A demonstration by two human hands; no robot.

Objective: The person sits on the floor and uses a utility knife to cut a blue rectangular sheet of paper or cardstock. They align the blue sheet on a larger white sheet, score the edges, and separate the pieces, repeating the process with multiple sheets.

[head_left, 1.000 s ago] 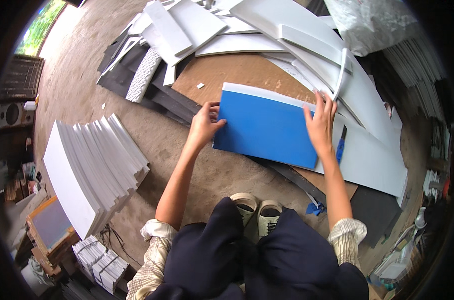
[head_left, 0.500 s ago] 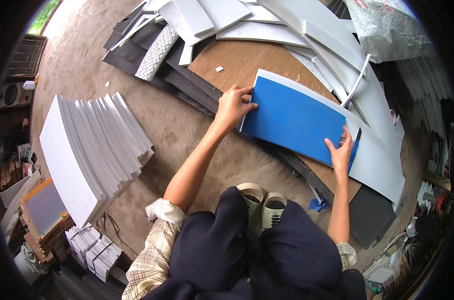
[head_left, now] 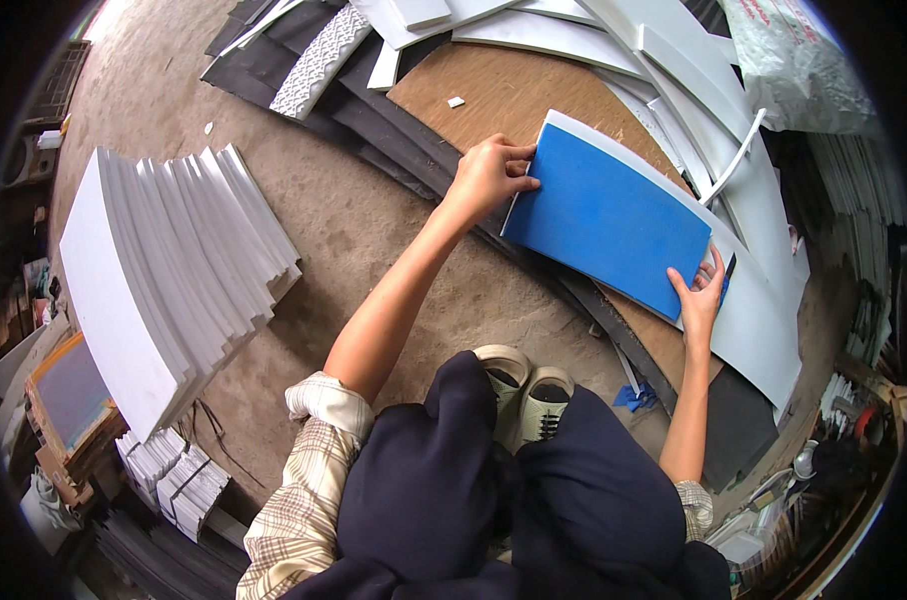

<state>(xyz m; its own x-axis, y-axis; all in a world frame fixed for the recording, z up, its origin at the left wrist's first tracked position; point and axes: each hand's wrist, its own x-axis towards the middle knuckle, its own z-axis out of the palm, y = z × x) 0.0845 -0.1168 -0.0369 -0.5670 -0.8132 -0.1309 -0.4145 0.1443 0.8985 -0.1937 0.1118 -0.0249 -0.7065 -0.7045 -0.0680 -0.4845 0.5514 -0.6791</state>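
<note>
A blue rectangular sheet (head_left: 614,215) with a white underside lies on a brown board (head_left: 509,95) on the ground. My left hand (head_left: 489,175) grips the sheet's left edge, fingers curled over it. My right hand (head_left: 701,295) presses flat on the sheet's lower right corner, fingers spread. A dark thin tool beside that corner is mostly hidden by my right hand. My knees and light shoes (head_left: 529,385) are just below the sheet.
A fanned stack of white panels (head_left: 169,270) lies at the left. White panels (head_left: 674,60) and dark strips (head_left: 304,50) are piled beyond the board. A clear plastic bag (head_left: 794,65) sits top right. Bundled small white pieces (head_left: 174,475) and clutter stand lower left.
The view has swung so the sheet now sits further right and up. My right hand slid down from the sheet's upper right to its lower right corner. My left hand still holds the left edge.
</note>
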